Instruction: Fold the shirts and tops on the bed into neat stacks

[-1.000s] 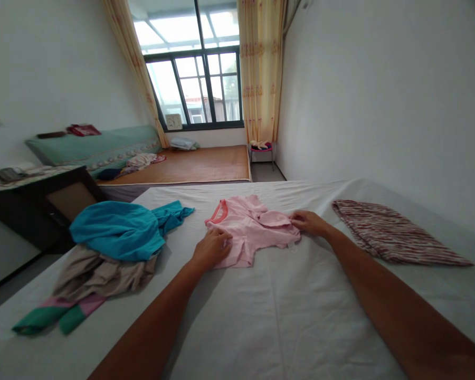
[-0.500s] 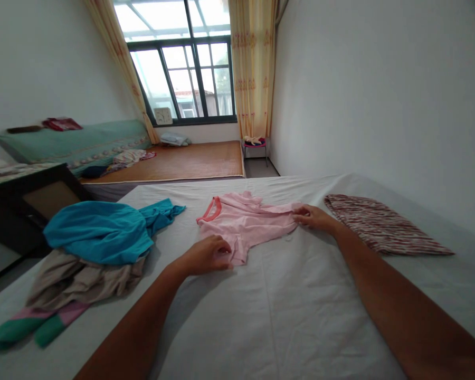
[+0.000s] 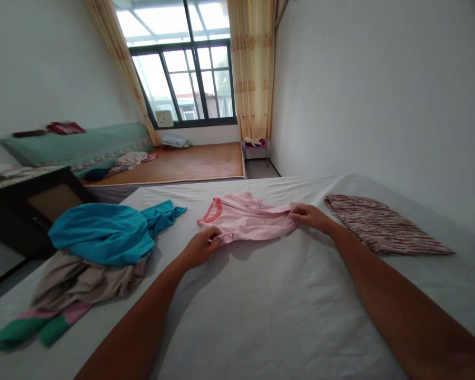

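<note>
A small pink T-shirt (image 3: 253, 218) with a coral neckband lies on the white sheet (image 3: 277, 306), its neck pointing left. My left hand (image 3: 203, 246) pinches the shirt's near edge by the sleeve, below the neckband; the sleeve is folded up onto the body. At the hem end, my right hand (image 3: 306, 216) is closed on the cloth, fingers pressed together. The fingertips of both hands are partly hidden by the fabric.
To the left lies a heap with a blue garment (image 3: 103, 232) over beige trousers (image 3: 87, 279) with pink and green ends. A folded striped cloth (image 3: 383, 224) rests at right by the wall. Beyond stand a dark cabinet (image 3: 31, 211) and a brown-matted bed (image 3: 198, 162).
My left hand has moved up and slightly left, bringing the near sleeve inward over the shirt's body. My right hand has shifted slightly left, still at the hem end.
</note>
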Demonstrator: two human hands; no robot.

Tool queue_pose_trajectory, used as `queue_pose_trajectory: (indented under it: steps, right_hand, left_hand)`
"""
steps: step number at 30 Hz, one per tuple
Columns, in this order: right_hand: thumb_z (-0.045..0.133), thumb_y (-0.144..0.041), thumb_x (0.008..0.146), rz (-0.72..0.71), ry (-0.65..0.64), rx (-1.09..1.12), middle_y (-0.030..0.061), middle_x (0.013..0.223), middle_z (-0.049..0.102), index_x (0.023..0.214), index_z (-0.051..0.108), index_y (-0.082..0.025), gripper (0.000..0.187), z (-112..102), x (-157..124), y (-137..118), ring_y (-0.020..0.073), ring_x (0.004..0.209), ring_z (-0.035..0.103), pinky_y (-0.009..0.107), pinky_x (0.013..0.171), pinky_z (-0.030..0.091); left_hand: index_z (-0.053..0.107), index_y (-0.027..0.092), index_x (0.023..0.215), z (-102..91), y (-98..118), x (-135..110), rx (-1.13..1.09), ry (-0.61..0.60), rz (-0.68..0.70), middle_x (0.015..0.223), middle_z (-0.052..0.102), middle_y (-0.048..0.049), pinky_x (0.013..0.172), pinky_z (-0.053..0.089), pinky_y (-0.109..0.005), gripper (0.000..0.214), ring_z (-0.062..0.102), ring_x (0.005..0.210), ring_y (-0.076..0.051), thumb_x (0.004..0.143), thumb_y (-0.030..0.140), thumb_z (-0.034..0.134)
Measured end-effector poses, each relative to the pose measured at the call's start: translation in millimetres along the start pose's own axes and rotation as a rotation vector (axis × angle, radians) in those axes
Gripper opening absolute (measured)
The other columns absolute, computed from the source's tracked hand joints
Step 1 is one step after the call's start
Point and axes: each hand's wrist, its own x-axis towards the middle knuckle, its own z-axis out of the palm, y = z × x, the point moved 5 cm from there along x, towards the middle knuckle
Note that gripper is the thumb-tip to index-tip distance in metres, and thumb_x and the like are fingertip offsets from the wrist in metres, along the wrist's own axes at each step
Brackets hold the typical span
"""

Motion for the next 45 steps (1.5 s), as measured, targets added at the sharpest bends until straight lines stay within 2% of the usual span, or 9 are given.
queue_pose_trajectory:
  steps: [4, 11, 18, 23, 29, 33, 37, 42, 45]
  right_hand:
    - [0.076, -0.049, 0.062, -0.133, -0.211, -0.093, 0.0074, 0.106, 0.065, 0.111, 0.063, -0.017, 0.060, 25, -2, -21, 0.0227, 0.095, 0.059, 0.032, 0.084, 0.046]
    - [0.056, -0.018, 0.075, -0.084, 0.282, -0.510, 0.0089, 0.112, 0.065, 0.100, 0.065, -0.022, 0.026, 17, 5, -13, 0.0272, 0.109, 0.052, 0.040, 0.089, 0.042]
    - [0.045, -0.024, 0.079, -0.175, 0.663, -0.002, 0.0050, 0.096, 0.068, 0.080, 0.063, -0.022, 0.018, -48, -3, -12, 0.0226, 0.100, 0.058, 0.041, 0.097, 0.040]
    - [0.050, -0.031, 0.077, 0.036, 0.362, 0.472, 0.0017, 0.076, 0.065, 0.074, 0.057, -0.020, 0.013, -51, -11, -8, 0.0161, 0.074, 0.061, 0.029, 0.069, 0.048]
    - [0.070, -0.048, 0.067, -0.010, -0.271, 0.201, 0.0024, 0.076, 0.065, 0.093, 0.068, -0.017, 0.040, 2, -13, -29, 0.0143, 0.067, 0.056, 0.025, 0.060, 0.043]
    - [0.072, -0.052, 0.063, -0.058, -0.384, 0.143, -0.0003, 0.068, 0.062, 0.089, 0.071, -0.017, 0.044, 18, -10, -31, 0.0125, 0.061, 0.051, 0.024, 0.056, 0.039]
    - [0.072, -0.051, 0.068, -0.019, -0.396, 0.291, -0.0010, 0.067, 0.059, 0.082, 0.070, -0.015, 0.038, 1, -16, -23, 0.0110, 0.060, 0.048, 0.024, 0.057, 0.038]
    - [0.071, -0.056, 0.068, 0.040, -0.503, 0.448, 0.0004, 0.064, 0.058, 0.073, 0.069, -0.012, 0.044, -15, -31, -10, 0.0103, 0.060, 0.048, 0.024, 0.057, 0.038]
    - [0.061, -0.063, 0.075, 0.115, -0.356, 0.473, 0.0012, 0.065, 0.060, 0.082, 0.069, -0.013, 0.051, -19, -26, -4, 0.0096, 0.056, 0.048, 0.023, 0.053, 0.037]
  left_hand:
    - [0.055, 0.016, 0.082, -11.7, -2, 4, -0.279, 0.161, -0.005, 0.067, 0.049, 0.0033, 0.053, 0.033, -0.020, 0.025, 0.043, 0.058, -0.009, 0.086, 0.040, 0.051]
    - [0.056, 0.016, 0.088, -22.1, 9, -1, -0.616, 0.289, -0.074, 0.061, 0.050, 0.0050, 0.049, 0.030, -0.018, 0.035, 0.041, 0.051, -0.007, 0.081, 0.050, 0.060]
    - [0.059, 0.015, 0.088, -37.6, 2, -5, -0.640, 0.324, -0.076, 0.059, 0.049, 0.0051, 0.047, 0.030, -0.018, 0.034, 0.039, 0.049, -0.007, 0.079, 0.048, 0.063]
    - [0.059, 0.014, 0.085, -29.2, 4, -6, -0.641, 0.077, -0.053, 0.060, 0.050, 0.0041, 0.048, 0.029, -0.018, 0.033, 0.040, 0.051, -0.007, 0.080, 0.047, 0.063]
    - [0.061, 0.012, 0.082, -23.7, 18, -8, -0.528, -0.035, -0.062, 0.072, 0.056, -0.0004, 0.057, 0.035, -0.019, 0.036, 0.049, 0.065, -0.011, 0.079, 0.048, 0.063]
    - [0.060, 0.013, 0.083, -27.3, 12, -7, -0.546, 0.012, -0.059, 0.070, 0.054, 0.0007, 0.054, 0.033, -0.018, 0.035, 0.046, 0.062, -0.010, 0.080, 0.048, 0.062]
    - [0.062, 0.012, 0.086, -31.9, 4, -10, -0.527, -0.035, -0.051, 0.070, 0.055, 0.0003, 0.052, 0.032, -0.017, 0.037, 0.045, 0.060, -0.009, 0.080, 0.049, 0.062]
    - [0.069, 0.011, 0.089, -16.1, 19, -25, -0.519, -0.590, 0.003, 0.071, 0.061, -0.0030, 0.055, 0.038, -0.018, 0.038, 0.050, 0.062, -0.010, 0.080, 0.048, 0.064]
    - [0.071, 0.013, 0.094, -10.1, 21, -25, -0.548, -0.599, -0.049, 0.073, 0.065, -0.0048, 0.058, 0.044, -0.020, 0.039, 0.055, 0.063, -0.012, 0.080, 0.049, 0.063]
